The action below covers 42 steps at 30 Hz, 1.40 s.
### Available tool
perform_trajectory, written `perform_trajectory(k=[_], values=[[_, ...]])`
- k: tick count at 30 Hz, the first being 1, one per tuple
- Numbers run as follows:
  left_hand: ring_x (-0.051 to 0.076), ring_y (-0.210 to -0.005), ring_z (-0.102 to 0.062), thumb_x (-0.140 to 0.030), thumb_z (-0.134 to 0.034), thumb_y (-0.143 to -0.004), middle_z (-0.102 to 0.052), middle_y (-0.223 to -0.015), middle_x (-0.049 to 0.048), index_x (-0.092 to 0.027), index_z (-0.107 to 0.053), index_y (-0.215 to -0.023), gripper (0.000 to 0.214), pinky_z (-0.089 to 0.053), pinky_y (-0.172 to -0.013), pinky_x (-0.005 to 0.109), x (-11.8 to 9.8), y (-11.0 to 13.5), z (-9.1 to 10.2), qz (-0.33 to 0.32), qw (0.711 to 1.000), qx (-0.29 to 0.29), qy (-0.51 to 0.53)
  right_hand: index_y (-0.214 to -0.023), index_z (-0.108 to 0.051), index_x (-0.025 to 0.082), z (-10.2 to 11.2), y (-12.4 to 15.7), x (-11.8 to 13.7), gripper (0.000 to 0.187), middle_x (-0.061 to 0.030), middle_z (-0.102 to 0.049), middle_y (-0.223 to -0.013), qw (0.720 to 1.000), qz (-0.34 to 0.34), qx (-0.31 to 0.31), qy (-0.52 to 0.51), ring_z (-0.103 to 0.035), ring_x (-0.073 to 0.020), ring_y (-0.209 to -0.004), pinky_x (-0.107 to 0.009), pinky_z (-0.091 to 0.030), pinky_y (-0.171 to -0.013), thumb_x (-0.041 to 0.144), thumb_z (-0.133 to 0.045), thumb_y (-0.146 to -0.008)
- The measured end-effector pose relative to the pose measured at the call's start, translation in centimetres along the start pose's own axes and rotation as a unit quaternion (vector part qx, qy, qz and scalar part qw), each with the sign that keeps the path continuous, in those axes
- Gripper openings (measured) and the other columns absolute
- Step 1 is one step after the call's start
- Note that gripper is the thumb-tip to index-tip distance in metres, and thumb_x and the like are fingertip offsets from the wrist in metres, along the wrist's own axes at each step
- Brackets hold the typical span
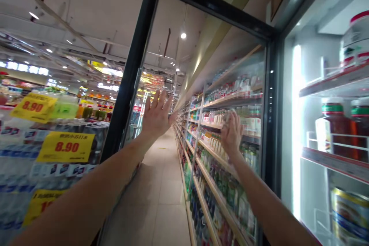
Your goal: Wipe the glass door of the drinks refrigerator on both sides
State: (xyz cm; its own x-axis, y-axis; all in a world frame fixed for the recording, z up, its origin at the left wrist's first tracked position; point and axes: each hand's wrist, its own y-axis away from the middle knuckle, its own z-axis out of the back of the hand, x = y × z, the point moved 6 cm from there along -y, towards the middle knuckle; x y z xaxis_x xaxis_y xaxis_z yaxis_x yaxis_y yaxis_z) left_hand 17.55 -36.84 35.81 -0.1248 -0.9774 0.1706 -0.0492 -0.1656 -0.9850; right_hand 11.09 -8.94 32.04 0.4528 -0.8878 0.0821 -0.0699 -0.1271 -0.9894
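A glass cooler door (137,52) with a black frame stands swung open in front of me. My left hand (157,112) is raised with its fingers spread, palm against or very near the glass on the door's left side. Farther right, my right hand (233,136) is up at the pane, its fingers curled around a pale, crumpled cloth (230,118). The cloth is small and blurred, and the fingers partly cover it. Shelves of bottles (219,142) show in the glass behind both hands.
The lit cooler on the right has wire-fronted shelves with red-brown bottles (337,128), a tub (356,40) and a gold-blue can (350,215). Left of the door are stacked drink packs (17,161) with yellow price signs (67,147). A tiled aisle floor (155,192) shows through the glass.
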Motion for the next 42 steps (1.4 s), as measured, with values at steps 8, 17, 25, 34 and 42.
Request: perform_trajectory(k=[8,17,25,34,42], values=[[0.029,-0.138,-0.022,-0.037,-0.046,-0.086,-0.035,-0.145,0.0130,-0.018,-0.042,-0.131,0.049,-0.018,-0.111,0.052,-0.1,0.0,0.1,-0.015,1.000,-0.018,0.005,-0.141,-0.032,0.017,-0.5,0.7,0.7,0.056,-0.0135,-0.033,-0.146,0.998,-0.026,-0.015,-0.047,-0.025,-0.0264,-0.137,-0.055,-0.024,-0.108,0.029,-0.033,-0.086],[0.021,-0.138,-0.022,-0.040,-0.037,-0.090,-0.031,-0.147,0.0131,-0.016,-0.027,-0.139,0.055,-0.022,-0.112,0.041,-7.3,1.6,-0.3,-0.149,0.976,-0.021,0.160,-0.143,-0.024,0.029,-2.4,-0.8,8.3,0.060,0.0008,-0.026,-0.151,0.911,-0.063,0.137,-0.384,-0.016,-0.0182,-0.141,-0.050,-0.008,-0.115,0.054,-0.011,-0.090],[0.026,-0.141,-0.013,-0.043,-0.041,-0.087,-0.025,-0.150,0.0111,-0.014,-0.032,-0.138,0.059,-0.007,-0.114,0.049,-13.3,2.2,-3.6,-0.148,0.970,0.118,0.150,-0.146,-0.008,0.014,-0.9,-0.7,4.0,0.064,-0.0083,-0.029,-0.148,0.943,0.002,0.097,-0.317,-0.031,-0.0127,-0.135,-0.037,-0.032,-0.110,0.048,0.001,-0.092],[0.022,-0.137,-0.023,-0.031,-0.044,-0.082,-0.038,-0.142,0.0099,-0.009,-0.048,-0.119,0.043,-0.006,-0.113,0.047,-7.5,0.7,-0.7,-0.161,0.973,0.147,0.076,-0.140,-0.025,0.011,-0.7,-0.3,3.5,0.066,-0.0107,-0.031,-0.147,0.988,0.115,0.032,-0.093,-0.022,-0.0117,-0.138,-0.039,-0.025,-0.113,0.049,0.001,-0.093],[0.033,-0.134,-0.018,-0.034,-0.027,-0.076,-0.029,-0.138,0.0066,0.002,-0.027,-0.134,0.068,-0.009,-0.098,0.048,-5.2,-0.2,2.1,-0.058,0.985,0.158,0.036,-0.135,-0.037,0.006,-0.1,0.1,5.7,0.067,-0.0080,-0.040,-0.141,0.988,0.142,0.056,-0.024,-0.026,-0.0214,-0.136,-0.040,-0.016,-0.110,0.048,-0.007,-0.092]])
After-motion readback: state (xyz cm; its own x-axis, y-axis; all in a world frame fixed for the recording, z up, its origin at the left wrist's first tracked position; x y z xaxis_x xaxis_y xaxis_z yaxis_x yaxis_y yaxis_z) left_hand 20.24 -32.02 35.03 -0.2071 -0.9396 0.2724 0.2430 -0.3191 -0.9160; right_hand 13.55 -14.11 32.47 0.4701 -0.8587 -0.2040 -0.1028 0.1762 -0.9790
